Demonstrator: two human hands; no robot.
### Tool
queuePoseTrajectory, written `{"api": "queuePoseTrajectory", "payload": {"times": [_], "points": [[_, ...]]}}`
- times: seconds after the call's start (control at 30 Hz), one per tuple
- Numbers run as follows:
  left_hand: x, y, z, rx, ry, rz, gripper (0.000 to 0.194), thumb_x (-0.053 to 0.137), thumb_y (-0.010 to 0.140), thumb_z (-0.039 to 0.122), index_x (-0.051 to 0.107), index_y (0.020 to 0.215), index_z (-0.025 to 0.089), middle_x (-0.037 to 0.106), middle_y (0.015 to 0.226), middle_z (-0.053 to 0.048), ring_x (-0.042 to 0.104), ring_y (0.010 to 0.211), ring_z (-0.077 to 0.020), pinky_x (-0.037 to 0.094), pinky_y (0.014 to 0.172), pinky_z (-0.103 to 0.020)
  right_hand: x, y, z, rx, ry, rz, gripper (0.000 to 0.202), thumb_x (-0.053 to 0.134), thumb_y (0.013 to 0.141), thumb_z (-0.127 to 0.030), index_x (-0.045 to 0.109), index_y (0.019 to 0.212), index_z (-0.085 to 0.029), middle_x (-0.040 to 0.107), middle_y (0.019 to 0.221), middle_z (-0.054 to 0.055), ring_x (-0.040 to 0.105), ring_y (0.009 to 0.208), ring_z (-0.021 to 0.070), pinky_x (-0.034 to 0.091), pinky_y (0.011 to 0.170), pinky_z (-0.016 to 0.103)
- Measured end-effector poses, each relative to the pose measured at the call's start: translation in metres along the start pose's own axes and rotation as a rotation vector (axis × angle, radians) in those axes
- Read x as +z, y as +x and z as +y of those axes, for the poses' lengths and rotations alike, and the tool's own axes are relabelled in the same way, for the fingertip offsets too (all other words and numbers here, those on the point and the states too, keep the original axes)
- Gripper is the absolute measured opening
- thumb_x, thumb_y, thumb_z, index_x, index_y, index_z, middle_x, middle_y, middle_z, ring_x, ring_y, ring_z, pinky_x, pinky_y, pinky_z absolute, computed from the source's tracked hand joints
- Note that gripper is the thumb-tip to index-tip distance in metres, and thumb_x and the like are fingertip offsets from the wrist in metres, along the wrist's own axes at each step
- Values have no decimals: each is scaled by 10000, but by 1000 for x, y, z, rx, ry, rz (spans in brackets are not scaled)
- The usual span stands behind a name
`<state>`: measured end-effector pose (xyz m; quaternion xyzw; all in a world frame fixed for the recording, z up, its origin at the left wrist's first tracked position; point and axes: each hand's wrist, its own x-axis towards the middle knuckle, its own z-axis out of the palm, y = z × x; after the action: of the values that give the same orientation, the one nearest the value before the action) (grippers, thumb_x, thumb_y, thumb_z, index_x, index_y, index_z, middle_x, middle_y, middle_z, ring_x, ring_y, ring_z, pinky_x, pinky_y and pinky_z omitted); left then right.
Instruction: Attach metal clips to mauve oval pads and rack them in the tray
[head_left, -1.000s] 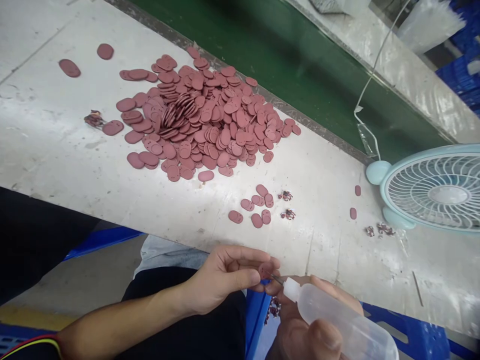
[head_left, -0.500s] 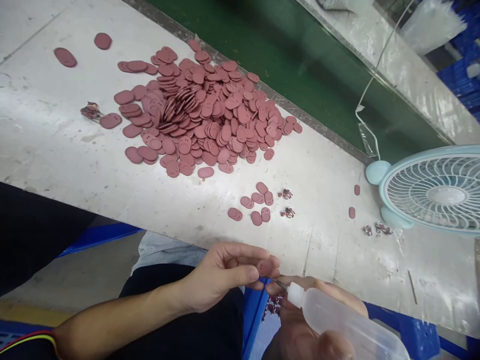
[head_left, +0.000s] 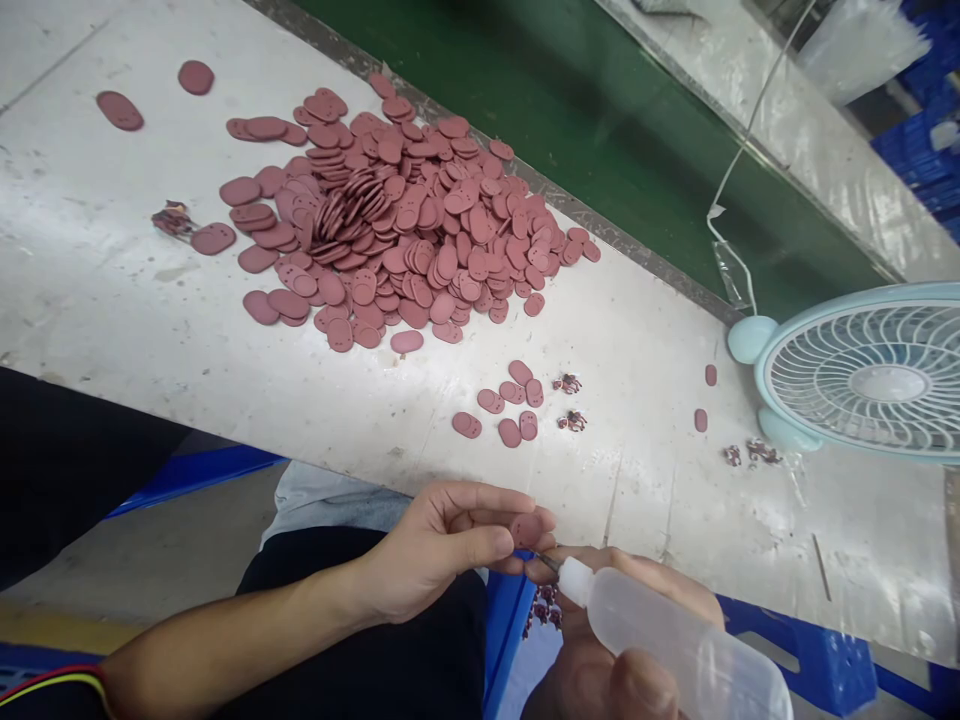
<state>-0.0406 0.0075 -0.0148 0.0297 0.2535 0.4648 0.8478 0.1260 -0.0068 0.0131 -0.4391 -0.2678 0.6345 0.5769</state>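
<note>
Left hand pinching one maroon oval pad just off the table edge. Right hand wrapped around clear needle-tip squeeze bottle, contents unclear, tip at pad. No readable writing.

Worktable: scuffed white top, running near to far
Conveyor belt: green, along the table's far edge
Desk fan: pale blue, right
Crates: blue, far right
Floor: grey concrete, near left

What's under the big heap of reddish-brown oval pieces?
The heap of reddish-brown oval rubber pieces lies directly on the scuffed white worktable, which shows bare all around it. Whatever sits beneath the piled middle is covered by overlapping pieces.
</note>
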Motion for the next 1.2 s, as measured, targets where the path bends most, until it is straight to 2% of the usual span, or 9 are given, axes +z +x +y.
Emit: {"api": "queuePoseTrajectory", "payload": {"times": [0.27,0.4,0.53,0.67,0.73,0.8,0.9,1.1,1.2], "points": [[1,-1,9,18,1,-39,234,830,841,253,808,1071,222,803,1179,-110,774,1061,-237,620,800,-214,-63,74,-28,443,1225,-140,410,719,802,-352,613,1184,-246,564,690,-25,634,639,212,537,413,308],[2,-3,14,29,26,-2,250,831,840,280,803,1082,219,811,1154,-108,781,1028,-214,611,786,-193,-88,108,-31,500,1329,-175,287,631,841,-241,539,1113,-240,545,627,-64,630,552,174,579,441,299],[-2,-4,18,40,43,29,233,799,868,254,795,1099,217,806,1170,-110,774,1053,-216,612,791,-190,-71,96,-31,302,1069,-126,357,718,808,-349,558,1101,-222,507,636,-70,601,553,162,576,442,278],[-6,-2,21,43,41,50,210,767,891,228,793,1098,209,801,1180,-119,772,1063,-224,608,803,-194,-33,76,-25,-161,-84,23,244,649,928,-423,692,1073,-232,582,762,-30,558,573,117,519,474,233],[-7,-2,22,38,38,57,207,752,900,214,790,1103,204,796,1191,-123,770,1069,-225,607,807,-194,-19,82,-22,-280,-513,30,178,680,917,-261,750,1080,-253,695,1019,40,663,844,181,603,721,325],[-7,-2,24,33,37,57,199,746,903,203,791,1097,202,800,1183,-119,770,1066,-219,604,802,-186,-11,96,-20,-322,-884,-62,311,646,895,-144,763,1157,-264,640,1364,86,588,1205,274,500,1060,479],[-7,-5,26,34,33,64,199,745,904,201,790,1098,205,805,1171,-112,771,1061,-210,601,801,-179,-8,117,-20,-373,-1417,-208,370,532,918,-140,759,1188,-254,634,1407,113,533,1287,334,364,1161,608],[-10,-8,25,74,44,80,198,738,914,221,788,1105,210,809,1161,-106,768,1071,-211,601,797,-179,-8,102,-35,-320,-1488,-109,176,648,952,-319,715,1072,-209,743,1047,118,714,895,282,615,810,479],[-11,-5,23,132,109,60,222,765,895,250,789,1115,222,809,1165,-96,765,1075,-220,608,794,-192,3,69,-42,-196,-1196,-119,136,742,924,-324,694,1010,-230,764,930,59,747,823,222,644,724,344]]}}
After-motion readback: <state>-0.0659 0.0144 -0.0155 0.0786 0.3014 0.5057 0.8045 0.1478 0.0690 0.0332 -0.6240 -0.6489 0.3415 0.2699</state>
